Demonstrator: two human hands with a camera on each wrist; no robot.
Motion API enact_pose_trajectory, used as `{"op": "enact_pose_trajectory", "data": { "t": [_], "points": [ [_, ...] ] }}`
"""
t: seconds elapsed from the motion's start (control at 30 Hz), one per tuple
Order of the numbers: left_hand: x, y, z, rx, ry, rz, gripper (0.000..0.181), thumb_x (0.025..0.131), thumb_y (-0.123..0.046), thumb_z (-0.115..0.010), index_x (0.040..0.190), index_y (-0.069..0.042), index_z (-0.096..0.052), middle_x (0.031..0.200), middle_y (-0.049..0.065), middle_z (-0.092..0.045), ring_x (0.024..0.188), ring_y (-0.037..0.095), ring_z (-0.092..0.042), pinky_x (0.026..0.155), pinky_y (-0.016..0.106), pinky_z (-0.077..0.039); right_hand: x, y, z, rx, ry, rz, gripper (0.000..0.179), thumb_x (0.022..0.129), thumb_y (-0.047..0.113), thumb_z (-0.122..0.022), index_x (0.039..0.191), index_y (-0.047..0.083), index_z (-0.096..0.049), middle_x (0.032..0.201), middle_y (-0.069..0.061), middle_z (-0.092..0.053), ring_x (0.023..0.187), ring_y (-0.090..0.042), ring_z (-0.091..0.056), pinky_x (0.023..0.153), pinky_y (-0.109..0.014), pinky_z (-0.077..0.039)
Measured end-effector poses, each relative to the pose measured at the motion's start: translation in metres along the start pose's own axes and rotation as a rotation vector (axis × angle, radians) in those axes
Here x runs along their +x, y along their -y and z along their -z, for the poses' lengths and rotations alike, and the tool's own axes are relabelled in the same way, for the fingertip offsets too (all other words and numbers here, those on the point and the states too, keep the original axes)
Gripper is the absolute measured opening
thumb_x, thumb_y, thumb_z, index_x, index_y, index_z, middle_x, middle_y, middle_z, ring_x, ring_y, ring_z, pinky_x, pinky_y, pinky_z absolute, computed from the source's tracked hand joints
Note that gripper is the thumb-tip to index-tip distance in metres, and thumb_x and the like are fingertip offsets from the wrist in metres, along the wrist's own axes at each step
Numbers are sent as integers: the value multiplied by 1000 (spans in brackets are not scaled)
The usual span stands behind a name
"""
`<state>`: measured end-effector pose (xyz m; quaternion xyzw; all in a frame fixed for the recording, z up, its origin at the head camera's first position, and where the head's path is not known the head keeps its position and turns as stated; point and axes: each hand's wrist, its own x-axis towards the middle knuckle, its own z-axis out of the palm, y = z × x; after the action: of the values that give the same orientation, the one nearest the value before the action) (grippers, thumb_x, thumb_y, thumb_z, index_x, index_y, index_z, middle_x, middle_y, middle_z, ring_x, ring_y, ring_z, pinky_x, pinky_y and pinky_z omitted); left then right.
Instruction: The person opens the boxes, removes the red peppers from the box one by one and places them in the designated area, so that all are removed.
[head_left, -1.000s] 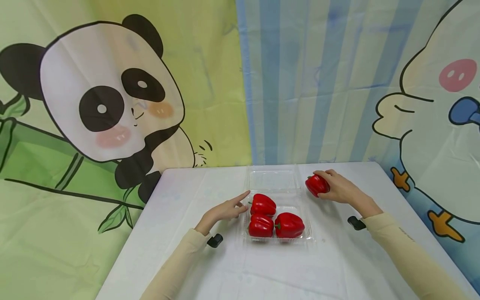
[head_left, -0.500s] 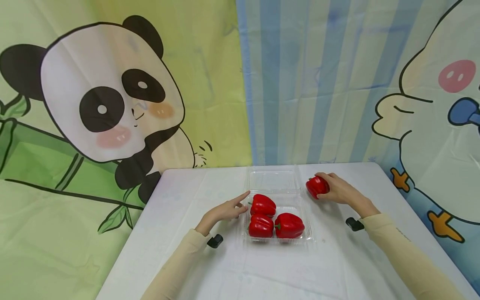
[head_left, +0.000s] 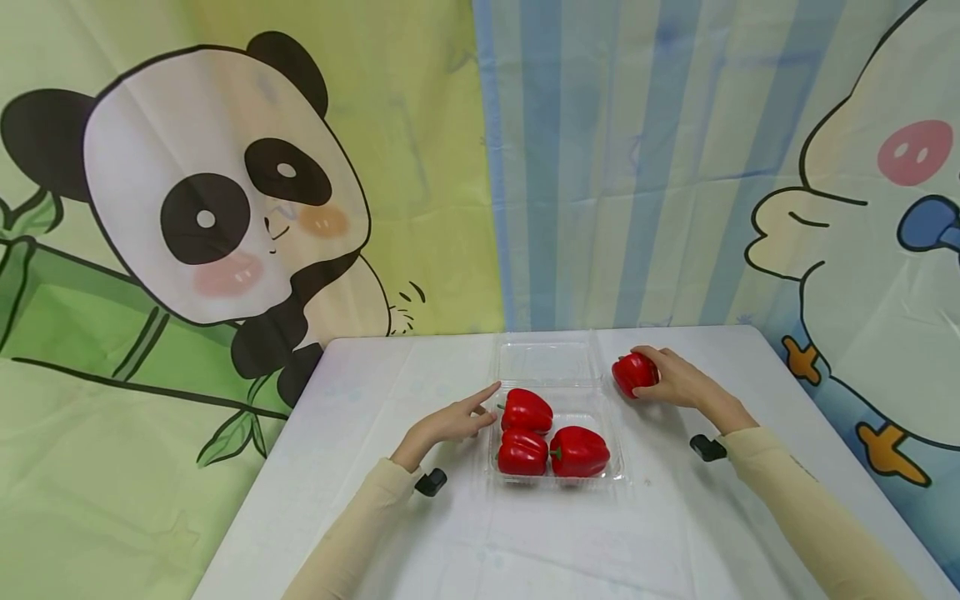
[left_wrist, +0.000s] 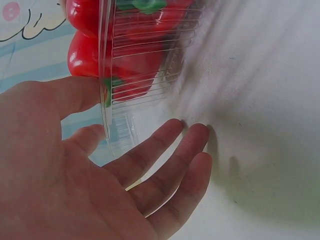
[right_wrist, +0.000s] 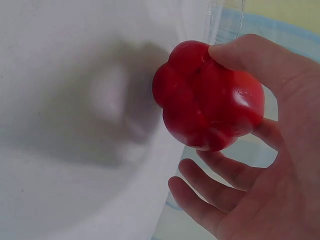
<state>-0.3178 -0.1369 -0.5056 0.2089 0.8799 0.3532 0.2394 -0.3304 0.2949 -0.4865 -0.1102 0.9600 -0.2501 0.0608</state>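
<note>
My right hand (head_left: pixel 678 379) holds a glossy red bell pepper (head_left: pixel 632 375) at the back right of the table. In the right wrist view, that bell pepper (right_wrist: pixel 200 102) shows its lobed end, with the thumb on one side and fingers behind and below. A clear plastic clamshell box (head_left: pixel 617 467) stands mid-table with its lid laid back. Three red bell peppers (head_left: pixel 579 452) with green stems sit in its base. At the box's left side is my left hand (head_left: pixel 450 421), fingers extended. In the left wrist view its fingertips touch the clear rim (left_wrist: pixel 104 55) and the lower fingers spread loosely.
The transparent lid (head_left: pixel 547 363) lies behind the base, towards the far edge of the white table (head_left: pixel 420 550). A curtain with a panda (head_left: pixel 210 192) and blue stripes hangs right behind the table. Each wrist carries a small black camera (head_left: pixel 431 482).
The right hand and its bell pepper have shifted very slightly towards the near side, and the right wrist has moved a little left. The left hand and the box stay put.
</note>
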Motion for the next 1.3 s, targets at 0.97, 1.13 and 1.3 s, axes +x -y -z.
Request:
{"op": "enact_pose_trajectory", "data": {
  "t": [0.97, 1.13, 1.3],
  "points": [
    [0, 1, 0, 3, 8, 4, 67, 104, -38, -52, 162, -30, -19, 137, 21, -57, 95, 25, -67, 80, 41, -55, 1, 6, 1, -72, 36, -96, 90, 84, 37, -78, 154, 7, -30, 137, -33, -42, 124, -52, -45, 90, -60, -54],
    [0, 1, 0, 0, 6, 7, 67, 104, -38, -52, 162, -31, -20, 137, 21, -57, 95, 26, -67, 80, 42, -55, 1, 9, 1, -79, 49, -92, 95, 84, 42, -77, 156, 7, -27, 143, -36, -37, 127, -56, -42, 92, -63, -51],
    [0, 1, 0, -2, 4, 7, 67, 104, -38, -52, 162, -32, -20, 138, 21, -57, 95, 26, -67, 80, 42, -55, 0, 12, 1, -77, 47, -78, 97, 83, 44, -78, 157, 8, -27, 146, -37, -35, 129, -57, -42, 92, -64, -51]
  ]
}}
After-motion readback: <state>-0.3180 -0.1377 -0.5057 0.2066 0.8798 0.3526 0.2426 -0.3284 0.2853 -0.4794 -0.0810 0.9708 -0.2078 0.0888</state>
